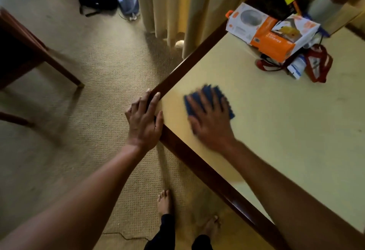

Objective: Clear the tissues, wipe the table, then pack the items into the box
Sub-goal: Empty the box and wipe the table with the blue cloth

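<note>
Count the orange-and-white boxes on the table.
2. The long box lies near the far corner of the table; the smaller box rests against its right end. The pile beside them may hide more.

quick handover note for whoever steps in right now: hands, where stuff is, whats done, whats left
Left hand: open, resting on the table at its dark wooden corner edge.
Right hand: flat, fingers pressing a blue cloth onto the tabletop near that corner, blurred mid-wipe.
Items: orange-and-white boxes and a red-strapped pouch piled at the far end.
Done: no tissues in view on the table.
Left: finish wiping, then pack the items.
</note>
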Demonstrator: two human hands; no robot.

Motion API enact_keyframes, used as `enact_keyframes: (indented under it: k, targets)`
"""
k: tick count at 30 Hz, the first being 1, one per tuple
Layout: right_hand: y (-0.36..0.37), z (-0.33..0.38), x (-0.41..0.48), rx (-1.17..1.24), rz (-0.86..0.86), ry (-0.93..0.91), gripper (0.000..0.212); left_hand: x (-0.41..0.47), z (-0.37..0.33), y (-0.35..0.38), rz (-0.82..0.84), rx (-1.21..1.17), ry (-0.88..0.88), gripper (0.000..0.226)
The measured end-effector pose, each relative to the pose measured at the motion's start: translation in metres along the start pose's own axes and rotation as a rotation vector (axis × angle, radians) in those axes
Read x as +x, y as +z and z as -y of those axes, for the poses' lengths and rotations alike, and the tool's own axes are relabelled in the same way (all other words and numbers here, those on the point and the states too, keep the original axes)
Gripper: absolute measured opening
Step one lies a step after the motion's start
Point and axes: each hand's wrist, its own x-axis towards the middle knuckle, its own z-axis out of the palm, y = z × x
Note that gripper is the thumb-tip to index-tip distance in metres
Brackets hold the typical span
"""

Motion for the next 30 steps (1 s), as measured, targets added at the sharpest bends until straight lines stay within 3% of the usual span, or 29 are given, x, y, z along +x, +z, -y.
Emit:
enact_keyframes:
  k: [2, 4, 7, 10, 13, 15, 20, 23, 24, 27, 30]
  targets:
    - [-0.001, 0.011, -0.046, 0.038, 0.059, -0.233, 0.06, -0.001, 0.0, 0.002, -0.007, -0.007, 0.017, 0.059]
    - [-0.004, -0.024, -0.042, 0.046, 0.077, -0.324, 0.057, 0.0, -0.001, 0.004, -0.03, -0.029, 0.02, 0.058]
    - [-0.006, -0.081, 0.041, -0.014, 0.07, -0.046, 0.059, 0.001, 0.0, 0.005, -0.062, -0.041, 0.024, 0.058]
    - [-0.013, -0.083, 0.138, 0.063, 0.086, 0.212, 0.062, 0.001, 0.002, 0.006, -0.038, -0.053, 0.013, 0.06]
    - [-0.011, -0.033, 0.174, 0.085, 0.096, 0.183, 0.059, 0.002, 0.0, -0.004, 0.033, -0.16, 0.009, 0.062]
    - [-0.004, 0.012, 0.16, 0.11, 0.104, 0.055, 0.052, -0.001, 0.003, -0.016, 0.038, -0.305, -0.054, 0.061]
    - [0.002, 0.126, 0.095, 0.085, 0.198, -0.286, 0.044, -0.039, 0.027, -0.052, -0.276, -0.489, -0.46, 0.048]
    - [0.012, 0.143, 0.052, -0.009, 0.197, -0.502, 0.039, -0.069, 0.025, -0.068, -0.211, -0.443, -0.49, 0.042]
    - [0.016, 0.137, 0.035, -0.042, 0.189, -0.542, 0.046, -0.077, 0.023, -0.071, -0.171, -0.427, -0.468, 0.04]
    - [0.023, 0.106, -0.025, -0.017, 0.112, -0.453, 0.072, -0.097, 0.01, -0.074, -0.063, -0.403, -0.421, 0.036]
    - [0.023, 0.071, -0.098, 0.009, 0.061, -0.253, 0.081, -0.112, -0.024, -0.072, 0.021, -0.4, -0.354, 0.035]
